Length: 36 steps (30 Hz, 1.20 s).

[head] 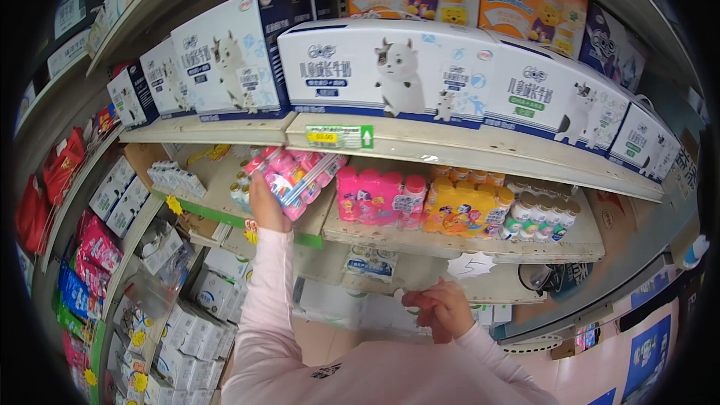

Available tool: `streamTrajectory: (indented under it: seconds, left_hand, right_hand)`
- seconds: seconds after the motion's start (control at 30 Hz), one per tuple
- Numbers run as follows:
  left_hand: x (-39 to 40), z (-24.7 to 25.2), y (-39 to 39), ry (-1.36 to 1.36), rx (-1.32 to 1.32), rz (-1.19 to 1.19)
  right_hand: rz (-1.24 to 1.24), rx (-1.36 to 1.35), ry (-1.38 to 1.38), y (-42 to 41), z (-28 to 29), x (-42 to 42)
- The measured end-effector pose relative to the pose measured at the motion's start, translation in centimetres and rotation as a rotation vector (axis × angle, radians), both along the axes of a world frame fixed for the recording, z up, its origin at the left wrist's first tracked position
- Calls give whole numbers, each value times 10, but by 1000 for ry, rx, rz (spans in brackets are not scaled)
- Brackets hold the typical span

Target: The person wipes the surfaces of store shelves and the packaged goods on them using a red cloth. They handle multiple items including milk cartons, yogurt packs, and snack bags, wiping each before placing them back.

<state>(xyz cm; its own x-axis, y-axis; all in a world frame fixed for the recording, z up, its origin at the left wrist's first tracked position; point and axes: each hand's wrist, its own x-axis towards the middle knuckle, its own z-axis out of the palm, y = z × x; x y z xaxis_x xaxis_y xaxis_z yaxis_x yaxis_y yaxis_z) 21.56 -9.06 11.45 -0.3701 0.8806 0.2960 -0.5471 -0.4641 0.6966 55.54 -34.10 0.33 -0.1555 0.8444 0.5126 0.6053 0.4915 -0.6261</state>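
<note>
My left hand [266,202] grips a shrink-wrapped pack of pink drink bottles [289,177], tilted, with straws along its side. The pack is at the front of the middle shelf [306,222], beside a few small gold-capped bottles [239,188]. In my right hand [450,306], lower down in front of the shelf, is a crumpled reddish cloth [424,309]. To the right of the raised pack stand a pink bottle pack [368,197], a yellow-orange bottle pack [467,208] and white bottle packs [543,216].
Above, white milk cartons [388,73] line a shelf with a price tag [339,136]. A star-shaped sign [471,264] hangs near my right hand. Shelves at the left hold stacked white boxes [185,343], pink packages [95,253] and red bags [63,163].
</note>
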Motion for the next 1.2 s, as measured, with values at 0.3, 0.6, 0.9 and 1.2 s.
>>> streamTrajectory:
  seconds: [0.3, 0.6, 0.9, 1.2]
  left_hand:
    - [38, -22, 136, 232, -154, -324]
    - [72, -24, 169, 353, -322, -507]
    - [45, -6, 170, 601, -186, -599]
    - [81, -20, 167, 933, -16, -503]
  right_hand:
    - [-118, -63, 94, -24, -32, 15]
    - [-273, -138, 208, -37, -54, 34]
    - [-264, -149, 239, -29, -54, 16]
    - [-60, -238, 333, -15, -67, -14]
